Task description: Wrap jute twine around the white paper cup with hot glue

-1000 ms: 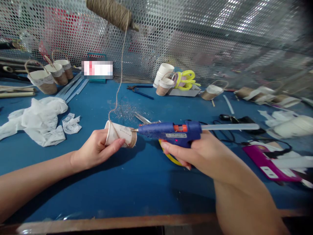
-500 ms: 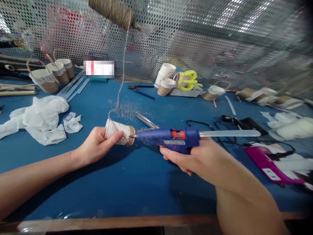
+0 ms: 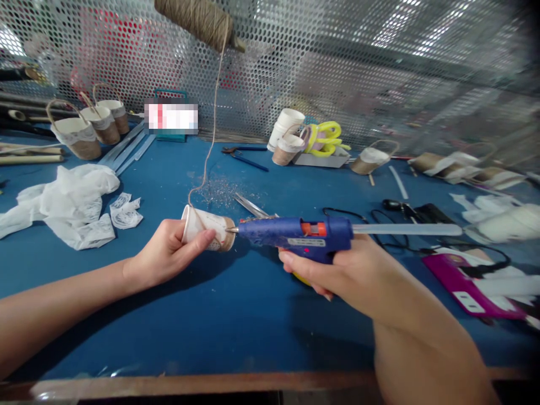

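Observation:
Closed around a white paper cup [image 3: 205, 223], my left hand [image 3: 165, 250] keeps it on its side with the thumb along the wall. Brown twine [image 3: 210, 152] wraps the cup's base end and runs up from its rim to a spool [image 3: 194, 23]. My right hand [image 3: 333, 270] grips a blue hot glue gun [image 3: 291, 233], a long clear glue stick [image 3: 405, 229] jutting from its back. The gun's metal nozzle is at the twine-wrapped end of the cup. Behind the gun lie scissors [image 3: 253, 206], their handles partly hidden.
Lace-trimmed cup baskets [image 3: 78, 138] stand at the back left, near white lace [image 3: 70, 205]. Blue-handled pliers [image 3: 248, 157] and stacked white cups [image 3: 289, 124] lie farther back. At right are a purple case [image 3: 472, 287] and black cords [image 3: 392, 239]. Perforated metal backs the table.
The glue gun has shifted slightly to the right, with its nozzle still at the cup's base end. The cup has turned or moved only a little in my left hand.

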A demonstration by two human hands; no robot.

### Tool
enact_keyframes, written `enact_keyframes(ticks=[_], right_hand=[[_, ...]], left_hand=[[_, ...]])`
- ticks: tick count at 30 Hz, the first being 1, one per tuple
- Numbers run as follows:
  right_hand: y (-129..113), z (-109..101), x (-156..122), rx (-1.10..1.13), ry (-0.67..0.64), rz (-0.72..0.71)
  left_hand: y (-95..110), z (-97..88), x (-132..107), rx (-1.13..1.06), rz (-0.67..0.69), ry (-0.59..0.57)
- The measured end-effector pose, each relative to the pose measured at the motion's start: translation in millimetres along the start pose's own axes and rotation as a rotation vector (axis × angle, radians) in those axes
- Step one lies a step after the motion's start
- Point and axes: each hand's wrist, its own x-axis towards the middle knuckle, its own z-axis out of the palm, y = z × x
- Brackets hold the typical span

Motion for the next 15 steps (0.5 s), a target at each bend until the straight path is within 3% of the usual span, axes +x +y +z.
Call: enact_keyframes(ticks=[9, 15], right_hand=[[-0.2, -2.8, 1.9, 0.04, -0.033, -0.035], [1.2, -2.1, 5.8, 0.108, -0.057, -0.025]], left_hand=[[-1.8, 0.1, -2.9, 0.101, 0.317, 0.009], [-0.5, -1.3, -2.5, 0.131, 0.425, -0.025]])
